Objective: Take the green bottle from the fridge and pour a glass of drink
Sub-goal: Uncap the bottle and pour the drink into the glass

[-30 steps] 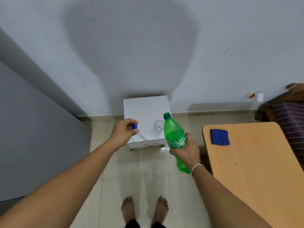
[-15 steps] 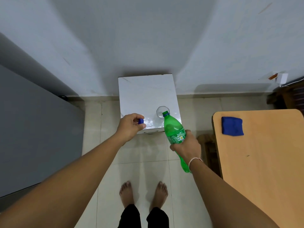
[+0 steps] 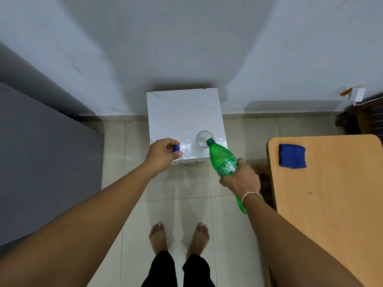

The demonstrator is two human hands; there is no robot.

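Observation:
My right hand (image 3: 240, 177) grips the green bottle (image 3: 222, 160) round its labelled middle. The bottle is uncapped and tilted, its open mouth right at the rim of a clear glass (image 3: 202, 138). The glass stands near the front right corner of a small white table (image 3: 182, 112). I cannot tell whether any drink is flowing. My left hand (image 3: 163, 155) pinches the blue bottle cap (image 3: 176, 148) over the table's front left edge.
A grey fridge side (image 3: 41, 162) fills the left. A wooden table (image 3: 331, 204) on the right carries a blue cloth (image 3: 292, 155). The white table stands against the wall (image 3: 186, 48). My bare feet (image 3: 178, 237) are on the tiled floor.
I have come closer to the white table. The bottle has tipped further, bringing its mouth to the glass rim. My left hand keeps the cap and has moved little.

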